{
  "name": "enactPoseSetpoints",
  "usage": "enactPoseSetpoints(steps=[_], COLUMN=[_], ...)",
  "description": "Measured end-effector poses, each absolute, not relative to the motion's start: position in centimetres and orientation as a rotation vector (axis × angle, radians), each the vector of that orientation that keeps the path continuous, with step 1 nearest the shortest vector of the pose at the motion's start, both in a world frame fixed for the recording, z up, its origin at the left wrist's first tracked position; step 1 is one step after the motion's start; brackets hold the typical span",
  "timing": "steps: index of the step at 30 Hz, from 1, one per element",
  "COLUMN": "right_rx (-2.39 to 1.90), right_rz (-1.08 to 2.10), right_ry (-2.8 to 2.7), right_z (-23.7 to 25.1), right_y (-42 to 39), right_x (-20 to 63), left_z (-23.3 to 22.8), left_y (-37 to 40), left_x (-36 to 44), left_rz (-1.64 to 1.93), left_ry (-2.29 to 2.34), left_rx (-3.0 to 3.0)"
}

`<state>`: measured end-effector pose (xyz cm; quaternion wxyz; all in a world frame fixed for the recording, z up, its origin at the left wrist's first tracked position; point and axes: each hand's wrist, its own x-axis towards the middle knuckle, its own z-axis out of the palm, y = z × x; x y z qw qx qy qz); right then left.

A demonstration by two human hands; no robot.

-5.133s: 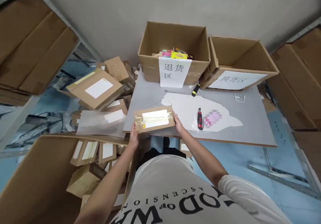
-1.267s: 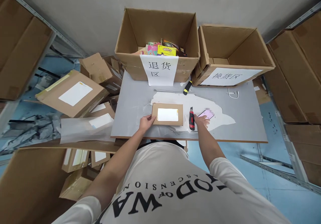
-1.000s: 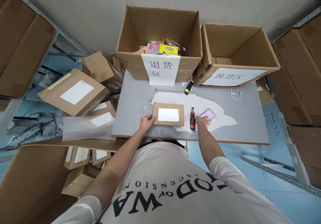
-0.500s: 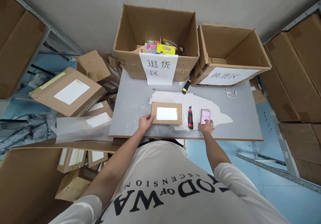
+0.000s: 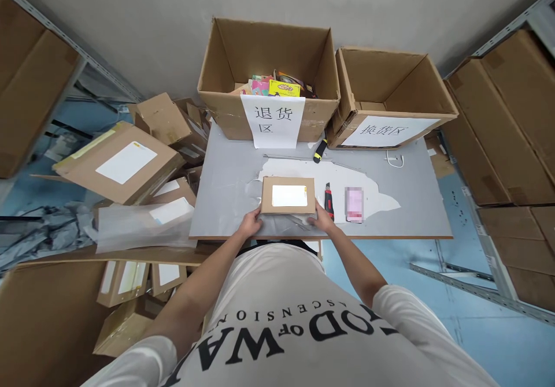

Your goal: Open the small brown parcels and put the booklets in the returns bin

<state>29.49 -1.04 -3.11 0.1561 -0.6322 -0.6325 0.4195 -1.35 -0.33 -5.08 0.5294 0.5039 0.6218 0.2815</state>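
Flanking the labelled box (image 5: 288, 195) are the left hand (image 5: 251, 223) and right hand (image 5: 323, 219).

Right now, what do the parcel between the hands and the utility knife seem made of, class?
Parcel: matte, likely cardboard, judging by plain brown faces and straight edges.
Utility knife: probably plastic outside, from its red and black colouring; finish unclear.
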Motion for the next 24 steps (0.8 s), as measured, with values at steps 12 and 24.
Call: enactPoseSetpoints(steps=[12, 24], right_rx=[-1.797, -2.018], right_rz=[1.126, 0.868], right_ry=[-1.585, -1.709], right_z=[0.8, 4.4], right_y=[0.6, 3.3], right_x=[28.3, 26.9], left_z=[-2.5, 2.0], left_y=[0.6, 3.3], left_x=[-2.3, -2.6], left_rz=[0.735, 0.777], left_ry=[1.502, 1.799], left_rx=[1.402, 1.49])
